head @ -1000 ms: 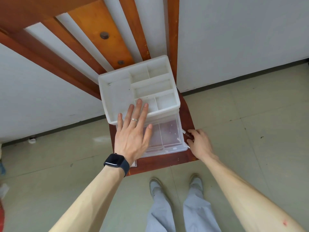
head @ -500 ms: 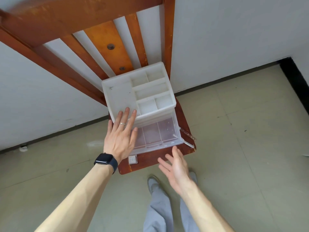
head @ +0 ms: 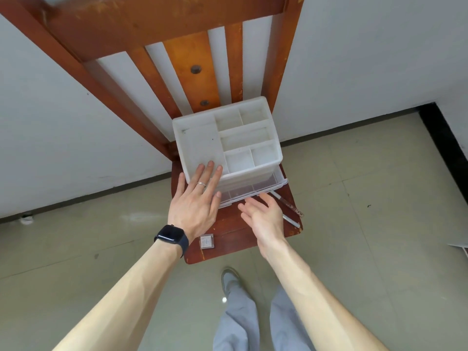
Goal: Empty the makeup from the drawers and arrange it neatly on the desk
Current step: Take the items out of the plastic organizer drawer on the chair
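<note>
My left hand (head: 195, 201) lay flat, bracing the white plastic compartmented organiser (head: 202, 145), my empty right hand (head: 263, 214) loose-fingered at its clear plastic drawer (head: 276, 181), which I judged needed pushing shut.

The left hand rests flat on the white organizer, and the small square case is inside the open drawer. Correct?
No. The head view shows the small square case on the chair seat, not in the drawer; the rest holds.

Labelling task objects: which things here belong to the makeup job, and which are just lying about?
Job: white organizer, clear drawer, brown pencil, pale pencil, square compact, left hand, right hand.
Lying about: floor scrap, paper, wristwatch.
</note>
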`<state>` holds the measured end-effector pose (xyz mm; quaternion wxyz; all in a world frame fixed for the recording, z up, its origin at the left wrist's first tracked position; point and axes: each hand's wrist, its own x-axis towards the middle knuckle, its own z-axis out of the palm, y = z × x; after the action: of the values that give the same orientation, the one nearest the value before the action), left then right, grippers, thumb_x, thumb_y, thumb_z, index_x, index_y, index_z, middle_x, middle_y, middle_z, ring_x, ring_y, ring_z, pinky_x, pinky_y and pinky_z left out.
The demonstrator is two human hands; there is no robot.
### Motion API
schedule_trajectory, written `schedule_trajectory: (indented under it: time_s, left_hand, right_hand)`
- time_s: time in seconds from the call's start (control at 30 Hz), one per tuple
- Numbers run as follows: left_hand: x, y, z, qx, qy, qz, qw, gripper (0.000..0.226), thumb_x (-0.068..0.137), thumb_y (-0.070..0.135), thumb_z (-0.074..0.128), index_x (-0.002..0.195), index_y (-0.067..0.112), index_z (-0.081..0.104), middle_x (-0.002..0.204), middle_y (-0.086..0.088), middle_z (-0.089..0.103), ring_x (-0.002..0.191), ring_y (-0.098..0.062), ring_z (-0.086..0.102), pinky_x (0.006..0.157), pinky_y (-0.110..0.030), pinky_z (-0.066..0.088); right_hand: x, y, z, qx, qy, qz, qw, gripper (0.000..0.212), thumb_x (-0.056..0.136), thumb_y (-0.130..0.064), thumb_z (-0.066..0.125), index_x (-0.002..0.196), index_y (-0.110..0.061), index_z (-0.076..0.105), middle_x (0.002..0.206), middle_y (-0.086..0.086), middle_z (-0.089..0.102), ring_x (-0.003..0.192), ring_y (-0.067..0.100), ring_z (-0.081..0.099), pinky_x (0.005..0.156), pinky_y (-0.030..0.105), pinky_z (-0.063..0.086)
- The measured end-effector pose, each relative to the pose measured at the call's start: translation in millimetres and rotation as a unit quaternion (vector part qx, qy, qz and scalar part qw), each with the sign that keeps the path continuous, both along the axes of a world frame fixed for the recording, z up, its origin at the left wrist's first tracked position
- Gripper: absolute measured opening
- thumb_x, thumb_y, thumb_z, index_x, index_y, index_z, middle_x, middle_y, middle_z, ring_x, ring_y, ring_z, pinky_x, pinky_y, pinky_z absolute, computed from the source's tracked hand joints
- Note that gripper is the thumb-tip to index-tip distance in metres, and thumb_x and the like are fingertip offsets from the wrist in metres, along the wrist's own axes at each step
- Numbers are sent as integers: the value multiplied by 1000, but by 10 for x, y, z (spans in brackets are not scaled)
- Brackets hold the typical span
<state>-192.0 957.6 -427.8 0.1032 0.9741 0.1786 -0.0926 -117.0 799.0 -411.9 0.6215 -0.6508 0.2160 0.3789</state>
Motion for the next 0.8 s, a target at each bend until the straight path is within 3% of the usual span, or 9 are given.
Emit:
schedule_trajectory:
  time_s: [0.1, 0.17, 0.23, 0.3, 0.4, 0.53, 0.8]
  left_hand:
    - [-5, -3, -3, 2, -8, 0, 1000, 58, 105, 41, 20, 160, 27, 7, 167, 4, 13, 154, -17, 8, 124, -52, 10]
    - [-18, 9, -15, 1, -11, -3, 1000, 59, 105, 43, 18, 160, 27, 5, 167, 5, 10, 154, -16, 4, 124, -51, 8]
    - [-35, 36, -35, -2, -17, -14, 1000, 59, 106, 43, 18, 161, 27, 5, 167, 5, 7, 155, -18, 0, 125, -51, 8]
    - [-69, 72, -60, -2, -24, -25, 999, 60, 106, 43, 22, 161, 25, 6, 167, 4, 4, 155, -20, -4, 125, -48, 6]
    - [-145, 105, -101, 15, -34, -36, 999, 65, 104, 45, 30, 161, 23, 6, 167, 4, 3, 155, -18, -5, 125, -45, 5]
    - [-158, 142, -116, 28, -44, -50, 997, 69, 102, 45, 37, 161, 21, 10, 167, 3, 8, 155, -17, -1, 125, -42, 4]
    - [-163, 165, -105, 38, -60, -68, 995, 81, 88, 16, 53, 160, 17, 15, 166, 1, 16, 154, -20, 8, 124, -45, 12]
  right_hand:
    - [26, 15, -21, -63, -62, 46, 995, 45, 96, -10, 64, 135, -25, 46, 134, -2, 60, 106, 6, 65, 104, 31, 47]
    - [24, 3, -36, -87, -100, 52, 990, 53, 97, -16, 65, 144, -22, 40, 142, -3, 52, 100, -3, 62, 99, 24, 43]
    - [24, 9, -57, -89, -110, 47, 989, 68, 97, -20, 65, 154, -25, 29, 150, -3, 46, 89, -11, 64, 105, 28, 44]
    - [-1, 46, -92, -74, -106, 52, 990, 81, 97, -21, 65, 159, -33, 15, 159, -4, 37, 90, -8, 66, 112, 40, 45]
    - [-37, 116, -120, -32, -83, 52, 995, 91, 99, -9, 61, 158, -43, 1, 163, -10, 23, 96, -8, 68, 114, 45, 42]
    - [34, 312, -7, 36, -71, 74, 994, 91, 98, 11, 46, 159, -36, -2, 166, -8, 18, 113, 6, 67, 114, 42, 41]
    - [111, 376, 33, 64, -34, 118, 990, 92, 93, 19, 42, 161, -28, 1, 168, -8, 8, 117, 6, 64, 117, 44, 36]
